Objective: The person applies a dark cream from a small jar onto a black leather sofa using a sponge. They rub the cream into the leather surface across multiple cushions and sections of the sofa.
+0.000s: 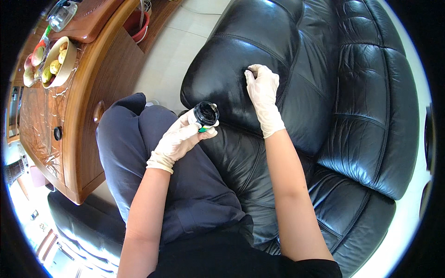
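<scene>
Black sofa (222,67) under right grip (263,90) (hold unclear), open jar (206,116) snug inside left grip (180,139)

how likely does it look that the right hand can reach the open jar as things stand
Probably yes: the left hand holds the open jar nearby, uncovered at the top, and nothing visible stands between it and the right hand at the black leather sofa.

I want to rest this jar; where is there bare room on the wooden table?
The wooden table looks free between the fruit bowl and the black lid, and again between the lid and the table's near corner. The far end is crowded with the bowl, bagged fruit and a glass vessel.
</scene>
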`<state>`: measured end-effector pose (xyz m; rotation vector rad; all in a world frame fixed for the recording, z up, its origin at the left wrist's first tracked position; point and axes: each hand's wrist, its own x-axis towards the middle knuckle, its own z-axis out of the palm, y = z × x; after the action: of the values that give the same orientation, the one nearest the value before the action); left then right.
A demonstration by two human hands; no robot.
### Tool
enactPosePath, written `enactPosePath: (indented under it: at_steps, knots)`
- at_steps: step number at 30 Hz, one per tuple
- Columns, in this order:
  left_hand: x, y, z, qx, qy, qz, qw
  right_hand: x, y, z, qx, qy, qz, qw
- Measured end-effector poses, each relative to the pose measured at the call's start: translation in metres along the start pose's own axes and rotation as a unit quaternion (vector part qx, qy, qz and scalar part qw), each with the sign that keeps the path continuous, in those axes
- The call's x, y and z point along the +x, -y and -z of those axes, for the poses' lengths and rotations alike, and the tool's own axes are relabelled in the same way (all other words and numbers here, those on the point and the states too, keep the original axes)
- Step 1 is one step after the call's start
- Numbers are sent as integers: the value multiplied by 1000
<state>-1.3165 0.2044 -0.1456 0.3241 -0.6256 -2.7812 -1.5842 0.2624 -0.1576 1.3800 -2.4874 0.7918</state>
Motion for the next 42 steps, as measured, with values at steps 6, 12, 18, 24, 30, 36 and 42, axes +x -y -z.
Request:
enactPosePath:
  at_steps: [6, 12, 18, 24, 30, 36, 42]
  knots:
    - [-4, 0, -3, 6, -25, 1, 1000, -4, -4, 11, 14, 17, -42, 999]
    - [-3, 0, 6, 5, -2, 4, 1000, -14, -26, 34, 244, -19, -278, 929]
    - [-4, -1, 2, 20, -21, 9, 1000, -70, -52, 58, 274, -53, -381, 882]
    - [-3, -1, -5, 15, -32, 13, 999, -94, -51, 58, 301, -72, -401, 862]
    - [-4, 0, 3, -1, -16, 18, 1000, -73, -42, 45, 299, -69, -363, 880]
    - [-2, 1, -2, 9, -23, 17, 1000, -48, -63, 27, 67, -56, -237, 968]
    - [-5, 0, 1, 0, -6, 10, 1000, -55, -54, 36, 12, 8, -201, 979]
